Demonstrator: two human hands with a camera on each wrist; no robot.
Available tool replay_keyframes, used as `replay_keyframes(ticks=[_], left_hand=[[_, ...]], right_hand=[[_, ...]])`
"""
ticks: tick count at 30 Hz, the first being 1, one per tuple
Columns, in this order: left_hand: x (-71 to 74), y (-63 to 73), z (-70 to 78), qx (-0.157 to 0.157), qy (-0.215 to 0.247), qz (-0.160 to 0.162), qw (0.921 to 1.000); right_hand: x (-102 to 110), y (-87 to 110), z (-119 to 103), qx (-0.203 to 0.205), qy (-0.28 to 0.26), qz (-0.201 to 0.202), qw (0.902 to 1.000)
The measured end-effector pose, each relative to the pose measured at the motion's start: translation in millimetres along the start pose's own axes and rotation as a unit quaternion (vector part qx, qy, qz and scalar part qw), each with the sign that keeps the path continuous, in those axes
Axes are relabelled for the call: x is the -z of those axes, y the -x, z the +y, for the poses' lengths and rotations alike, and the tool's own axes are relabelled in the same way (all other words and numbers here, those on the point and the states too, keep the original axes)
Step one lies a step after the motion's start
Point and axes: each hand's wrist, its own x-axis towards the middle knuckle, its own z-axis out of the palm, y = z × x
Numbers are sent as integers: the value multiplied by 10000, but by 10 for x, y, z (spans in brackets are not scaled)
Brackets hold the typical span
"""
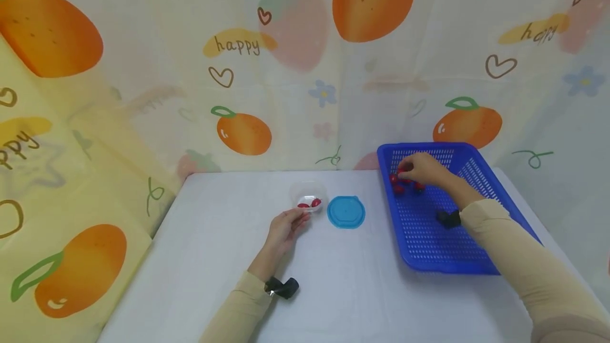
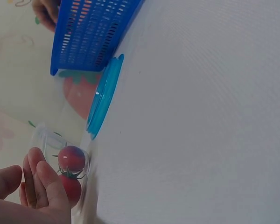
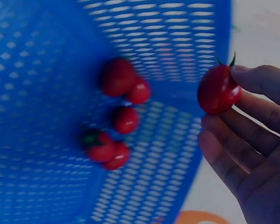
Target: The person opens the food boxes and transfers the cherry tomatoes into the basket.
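Note:
Inside the blue basket's far left part, my right hand (image 1: 421,168) pinches a cherry tomato (image 3: 219,89) between thumb and fingers. The tomato has a small green stem and is lifted above several other cherry tomatoes (image 3: 126,120) on the basket floor. My left hand (image 1: 286,229) is at the near side of a clear plastic container (image 1: 310,189), its fingers loosely bent with a gap to the thumb. Whether its fingertips touch the container cannot be told. Two cherry tomatoes (image 2: 71,158) lie in the container.
A round blue lid (image 1: 346,212) lies on the white table (image 1: 343,285), between the container and the blue basket (image 1: 405,258). The basket takes up the table's right side. Behind the table hangs a fruit-printed cloth (image 1: 295,94).

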Motion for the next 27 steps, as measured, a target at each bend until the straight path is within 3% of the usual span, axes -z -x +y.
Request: replay_keyframes(ticks=[5, 16, 27], left_hand=[[8, -6, -7, 24, 53, -28, 10000], [11, -23, -3, 65, 32, -69, 9999], [2, -15, 12, 33, 107, -86, 9999]], right_hand=[[-135, 35, 148, -76, -65, -451, 9989], [-356, 51, 299, -195, -238, -1017, 9943], [-469, 25, 323, -276, -234, -1124, 9930]])
